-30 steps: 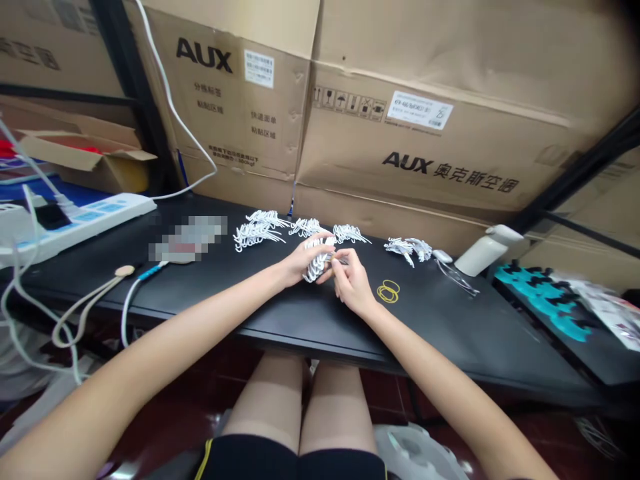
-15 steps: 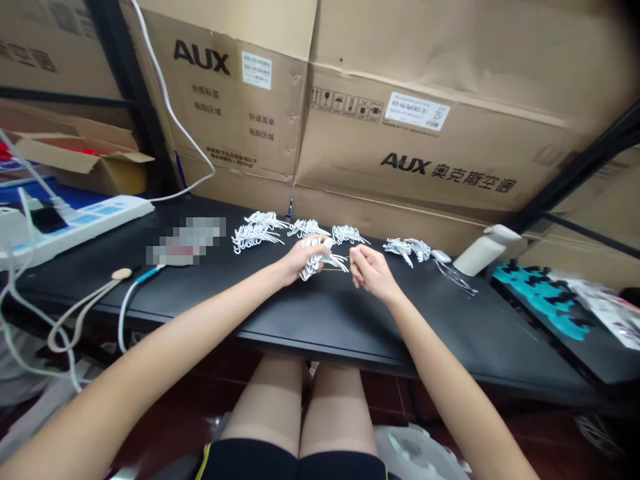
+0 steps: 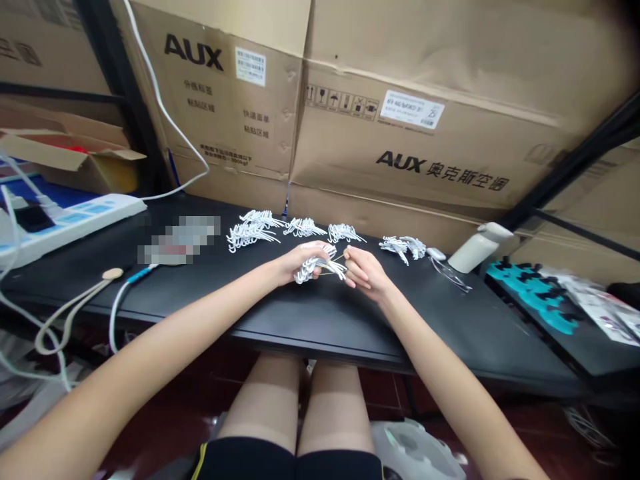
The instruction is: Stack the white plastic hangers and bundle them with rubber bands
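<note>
My left hand (image 3: 299, 260) is closed round a bundle of white hooks (image 3: 306, 272), whose thin straight ends stick out to the right. A thin yellowish rubber band (image 3: 340, 257) runs from this bundle to my right hand (image 3: 366, 272), which pinches it and stretches it away from the hooks. Both hands are above the black table. Behind them lie more bunches of white hooks: a double heap (image 3: 254, 230) at the left, one bunch (image 3: 304, 227) in the middle, another bunch (image 3: 345, 233) beside it, and a pair (image 3: 400, 249) farther right.
Cardboard boxes (image 3: 345, 153) wall off the black table (image 3: 300, 327) at the back. To the right are a white bottle (image 3: 480, 248), glasses (image 3: 450, 275) and teal parts (image 3: 533, 293). A power strip (image 3: 75, 223), a blurred-out item (image 3: 180, 240) and a white cable (image 3: 116, 313) lie left.
The rubber band is now spread into two strands at the bundle's straight ends, with my right hand turned slightly. The left hand keeps its hold; the whole view has shifted a little.
</note>
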